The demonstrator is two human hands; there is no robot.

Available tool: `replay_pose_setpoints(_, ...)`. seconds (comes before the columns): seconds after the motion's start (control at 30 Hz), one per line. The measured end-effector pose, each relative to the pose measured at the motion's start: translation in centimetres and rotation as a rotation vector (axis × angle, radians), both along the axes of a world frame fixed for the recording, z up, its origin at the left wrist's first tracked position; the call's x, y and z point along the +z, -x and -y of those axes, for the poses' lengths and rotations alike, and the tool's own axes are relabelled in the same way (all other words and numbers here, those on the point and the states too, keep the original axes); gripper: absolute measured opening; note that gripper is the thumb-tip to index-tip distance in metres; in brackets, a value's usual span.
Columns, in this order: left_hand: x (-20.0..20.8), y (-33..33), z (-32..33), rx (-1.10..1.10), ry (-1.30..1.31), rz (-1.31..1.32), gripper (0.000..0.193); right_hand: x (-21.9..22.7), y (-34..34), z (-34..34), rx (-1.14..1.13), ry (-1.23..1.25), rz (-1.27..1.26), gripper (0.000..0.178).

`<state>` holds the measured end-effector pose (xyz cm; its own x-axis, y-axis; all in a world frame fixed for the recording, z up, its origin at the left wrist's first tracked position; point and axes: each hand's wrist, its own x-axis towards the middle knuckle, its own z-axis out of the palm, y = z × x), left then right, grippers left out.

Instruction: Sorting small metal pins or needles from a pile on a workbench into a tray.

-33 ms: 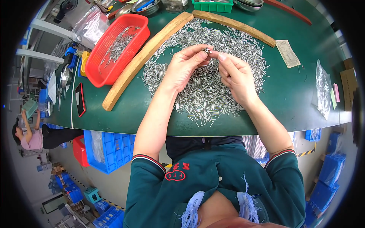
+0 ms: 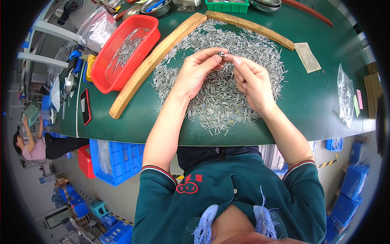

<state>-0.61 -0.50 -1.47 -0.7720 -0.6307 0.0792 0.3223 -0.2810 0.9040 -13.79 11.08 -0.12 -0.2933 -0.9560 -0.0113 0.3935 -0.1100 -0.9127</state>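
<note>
A small dark metal part [image 2: 222, 53] sits pinched between the fingertips of both hands, raised just above the middle of the table; it is too small to tell which way its long axis runs. The left hand [image 2: 198, 70] closes thumb and forefinger on it from the left, and the right hand [image 2: 252, 81] meets it from the right, so the two hands come together on the one piece.

Directly under them spreads a heap of thin silver metal pins [image 2: 219, 93], far too many to count, lying flat and pointing every way, though many run roughly toward and away from the person. Two curved wooden strips fence the heap: a long one [image 2: 156, 61] on the left and a shorter one [image 2: 250, 29] along the far side, their ends nearly touching at the top.

Left of the long strip stands one red plastic basket [image 2: 106, 77] with more pins in it. A black phone [image 2: 85, 106] lies near the left edge of the green table [image 2: 321, 101], one paper slip [image 2: 307, 57] and one clear plastic bag [image 2: 345, 95] lie at the right.
</note>
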Motion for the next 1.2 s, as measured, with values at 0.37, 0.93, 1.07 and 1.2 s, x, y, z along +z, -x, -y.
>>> replay_pose_setpoints(0.37, 0.3, 0.4, -0.6, 0.341, 0.629, 0.254, 0.023, 0.4, -0.2, 0.1, -0.042, -0.032, -0.074, 0.03)
replay_pose_setpoints(0.93, 0.6, 1.2, -2.7, 0.601, 1.178, 0.301, 0.027, -0.4, 1.6, 0.8, 0.22, -0.17, 0.452, 0.018)
replay_pose_setpoints(1.07, 0.7, 1.0, -2.7, 0.557, 1.109, 0.299, 0.027, -0.2, 1.8, 0.8, 0.249, -0.231, 0.565, 0.019)
replay_pose_setpoints(1.2, 0.7, 0.9, -2.7, 0.526, 1.099, 0.291, 0.026, -0.8, 2.0, 0.8, 0.319, -0.207, 0.629, 0.02)
